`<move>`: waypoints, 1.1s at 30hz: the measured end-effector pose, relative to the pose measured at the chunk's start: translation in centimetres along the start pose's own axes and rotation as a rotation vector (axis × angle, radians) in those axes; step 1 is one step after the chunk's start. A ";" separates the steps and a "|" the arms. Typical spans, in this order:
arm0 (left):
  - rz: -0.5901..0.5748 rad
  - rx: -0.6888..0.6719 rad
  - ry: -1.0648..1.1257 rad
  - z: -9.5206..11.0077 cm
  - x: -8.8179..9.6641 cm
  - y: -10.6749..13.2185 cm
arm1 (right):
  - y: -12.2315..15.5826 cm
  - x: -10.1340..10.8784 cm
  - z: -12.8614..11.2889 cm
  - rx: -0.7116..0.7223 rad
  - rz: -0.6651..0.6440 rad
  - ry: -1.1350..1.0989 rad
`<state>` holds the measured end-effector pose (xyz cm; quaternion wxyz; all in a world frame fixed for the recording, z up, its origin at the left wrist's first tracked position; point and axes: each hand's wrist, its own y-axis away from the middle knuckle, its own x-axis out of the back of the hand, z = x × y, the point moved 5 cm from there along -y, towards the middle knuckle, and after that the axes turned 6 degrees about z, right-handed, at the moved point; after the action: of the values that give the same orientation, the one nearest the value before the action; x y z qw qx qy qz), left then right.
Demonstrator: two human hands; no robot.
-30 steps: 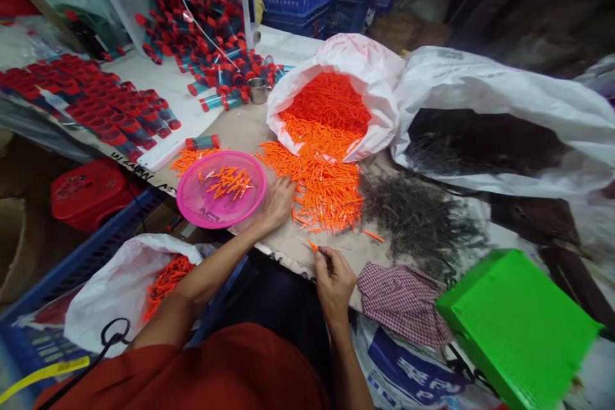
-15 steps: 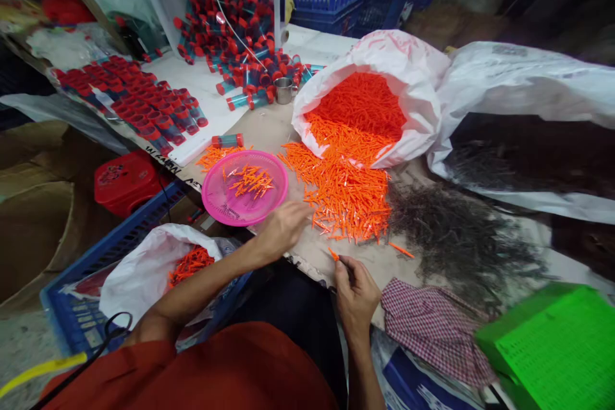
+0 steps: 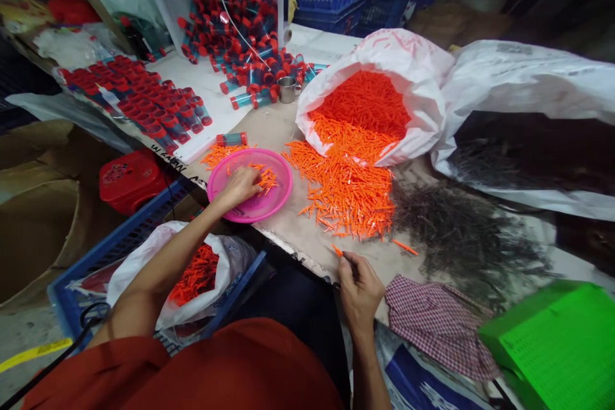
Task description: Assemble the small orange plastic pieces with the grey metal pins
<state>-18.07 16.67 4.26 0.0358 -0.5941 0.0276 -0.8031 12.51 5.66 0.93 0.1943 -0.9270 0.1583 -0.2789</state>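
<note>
My left hand [image 3: 241,186] is inside the pink plastic basket [image 3: 283,197], its fingers closed and pointing down at several small orange pointed pieces [image 3: 267,178]. Whether a piece is between those fingertips I cannot make out. Near the table's front edge, my right hand [image 3: 361,289] pinches a small orange pointed piece [image 3: 337,250] between thumb and fingers, tip facing up and left. A large heap of orange pieces [image 3: 358,202] spills from a white sack [image 3: 425,99] beyond it. To the right lies a pile of thin dark pieces [image 3: 446,230].
Red-capped clear tubes [image 3: 158,102] stand in rows at left, with more heaped behind. A metal cup [image 3: 287,90] is nearby. A checked cloth [image 3: 437,323] and a green basket [image 3: 552,346] lie at right. Below left, a sack [image 3: 144,250] sits in a blue crate [image 3: 65,295].
My left hand has moved left from beside the orange heap into the pink basket. My right hand still pinches its orange piece. The view has shifted slightly.
</note>
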 end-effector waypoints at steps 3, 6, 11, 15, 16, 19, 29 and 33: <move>0.008 -0.002 0.019 -0.1 -0.4 0.0 | 0.1 0.0 0.1 0.016 0.008 0.008; 0.026 0.044 0.153 -0.6 -0.2 -0.1 | 0.1 0.0 0.1 0.017 0.004 0.009; 0.086 0.213 0.596 -1.3 0.5 0.6 | -0.1 0.0 -0.1 0.004 -0.013 0.009; 0.024 0.466 1.116 -1.0 0.0 1.7 | -0.1 0.0 -0.2 0.002 -0.016 0.007; -0.021 0.503 1.223 -0.6 -0.1 1.9 | -0.1 0.0 -0.2 0.004 -0.014 0.007; -0.135 0.570 1.442 1.2 -0.1 2.7 | -0.1 0.0 -0.1 0.013 -0.006 0.006; -0.250 0.590 1.678 4.6 -0.9 3.6 | -0.1 0.0 0.0 0.004 -0.001 0.015; -0.284 0.599 1.681 4.6 -1.1 3.7 | -0.1 0.0 0.1 -0.005 -0.012 0.016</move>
<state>-13.23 13.12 4.22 0.0574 0.2251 -0.2393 -0.9427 12.52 5.74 0.90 0.1890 -0.9262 0.1551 -0.2869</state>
